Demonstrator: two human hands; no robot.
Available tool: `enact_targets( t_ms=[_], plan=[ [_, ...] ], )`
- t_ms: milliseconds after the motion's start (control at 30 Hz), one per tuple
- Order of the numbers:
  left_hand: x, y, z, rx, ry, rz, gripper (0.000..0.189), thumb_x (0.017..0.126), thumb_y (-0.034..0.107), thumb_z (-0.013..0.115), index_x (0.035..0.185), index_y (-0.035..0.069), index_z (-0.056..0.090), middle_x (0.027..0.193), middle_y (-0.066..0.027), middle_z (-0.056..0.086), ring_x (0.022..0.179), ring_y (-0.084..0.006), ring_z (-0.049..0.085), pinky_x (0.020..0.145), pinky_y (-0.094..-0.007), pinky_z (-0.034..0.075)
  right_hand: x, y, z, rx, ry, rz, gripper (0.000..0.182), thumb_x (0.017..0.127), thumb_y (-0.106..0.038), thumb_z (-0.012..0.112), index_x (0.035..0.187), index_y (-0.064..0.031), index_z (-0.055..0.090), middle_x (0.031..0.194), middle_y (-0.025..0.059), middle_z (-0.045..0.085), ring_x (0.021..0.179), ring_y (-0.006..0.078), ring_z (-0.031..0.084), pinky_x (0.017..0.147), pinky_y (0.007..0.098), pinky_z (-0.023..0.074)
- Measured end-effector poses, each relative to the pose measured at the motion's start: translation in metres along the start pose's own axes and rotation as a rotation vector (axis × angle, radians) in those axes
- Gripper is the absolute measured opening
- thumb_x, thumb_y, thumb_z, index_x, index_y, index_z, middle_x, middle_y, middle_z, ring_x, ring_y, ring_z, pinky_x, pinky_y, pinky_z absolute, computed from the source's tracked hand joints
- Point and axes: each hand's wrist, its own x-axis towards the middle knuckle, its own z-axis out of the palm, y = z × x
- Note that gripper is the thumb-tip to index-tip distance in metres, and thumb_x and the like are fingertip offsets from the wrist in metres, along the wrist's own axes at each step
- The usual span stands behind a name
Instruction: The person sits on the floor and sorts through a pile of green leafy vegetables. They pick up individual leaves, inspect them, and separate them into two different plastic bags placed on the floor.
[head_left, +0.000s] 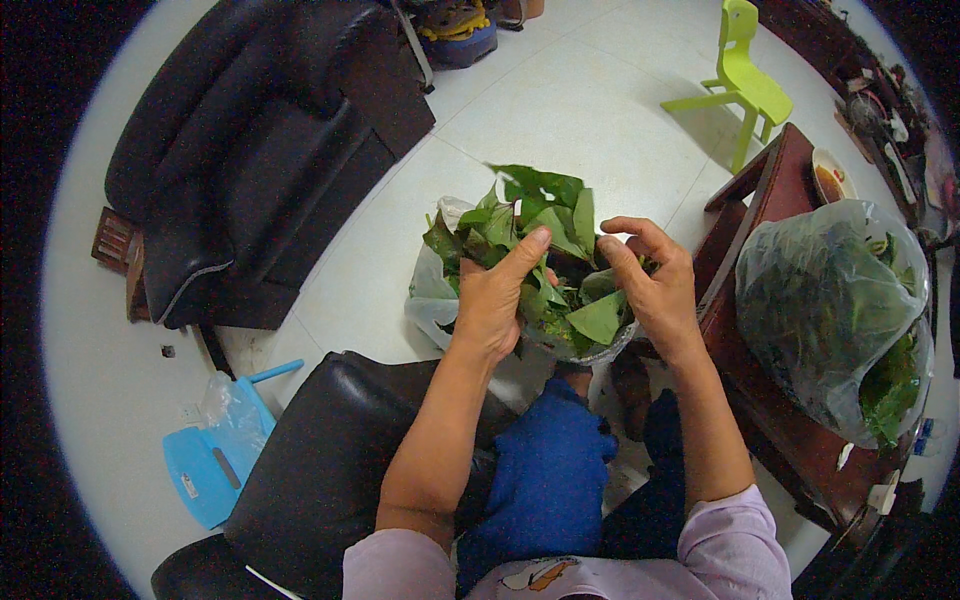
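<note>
A bunch of green leaves (551, 199) is held in my left hand (499, 292), its thumb pressed over the stems. My right hand (656, 274) is raised at the bunch's right side, thumb and forefinger bent close to a leaf; whether they pinch anything cannot be told. Under both hands more leaves and bits of greenery lie in a clear container (600, 354), its rim partly hidden by them. Just left of my left hand stands a translucent plastic bag (431, 289) with leaves at its mouth.
At the right, a large plastic bag of greens (825, 300) rests on a dark red wooden table (787, 172), near a bowl (829, 176). A green chair (742, 79) stands beyond. Black leather seats (247, 172) are at the left, with a blue plastic chair (199, 472) below.
</note>
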Motion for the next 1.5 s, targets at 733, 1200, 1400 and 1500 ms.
enact_targets(
  t_ms=[733, 1200, 1400, 1500],
  plan=[
    [0.007, -0.003, 0.001, 0.086, 0.202, 0.069, 0.020, 0.081, 0.014, 0.070, 0.095, 0.006, 0.059, 0.085, -0.0041, 0.062, 0.068, -0.0126, 0.059, 0.056, -0.0258, 0.047, 0.005, 0.011, -0.004, 0.569, 0.095, 0.315, 0.018, 0.087, -0.019, 0.063, 0.087, -0.0011, 0.065, 0.076, 0.0008, 0.062, 0.063, 0.0069, 0.053, 0.058, 0.0222, 0.0444],
    [0.005, -0.015, 0.002, 0.233, 0.089, 0.017, 0.026, 0.075, 0.015, 0.076, 0.092, 0.004, 0.060, 0.088, -0.0027, 0.062, 0.079, -0.0134, 0.059, 0.072, -0.0274, 0.049, -0.008, 0.013, 0.020, 0.236, 0.047, 0.106, 0.018, 0.085, -0.016, 0.063, 0.088, 0.0010, 0.066, 0.072, 0.0001, 0.061, 0.065, 0.0062, 0.051, 0.059, 0.0233, 0.0427],
    [0.003, -0.008, 0.002, 0.077, 0.170, -0.019, 0.025, 0.077, 0.012, 0.073, 0.097, 0.004, 0.059, 0.087, -0.0045, 0.063, 0.073, -0.0128, 0.060, 0.060, -0.0263, 0.050, -0.007, 0.023, 0.025, 0.603, 0.064, 0.280, 0.019, 0.085, -0.016, 0.064, 0.095, 0.0007, 0.066, 0.078, 0.0025, 0.065, 0.069, 0.0085, 0.058, 0.063, 0.0229, 0.0478],
    [0.003, -0.007, 0.003, 0.010, 0.144, 0.002, 0.024, 0.080, 0.012, 0.069, 0.101, 0.006, 0.059, 0.085, -0.0047, 0.064, 0.062, -0.0123, 0.059, 0.050, -0.0243, 0.049, -0.006, 0.025, 0.021, 0.710, -0.006, 0.374, 0.020, 0.085, -0.016, 0.064, 0.096, 0.0006, 0.066, 0.082, 0.0056, 0.067, 0.070, 0.0098, 0.061, 0.064, 0.0235, 0.0502]
  ],
)
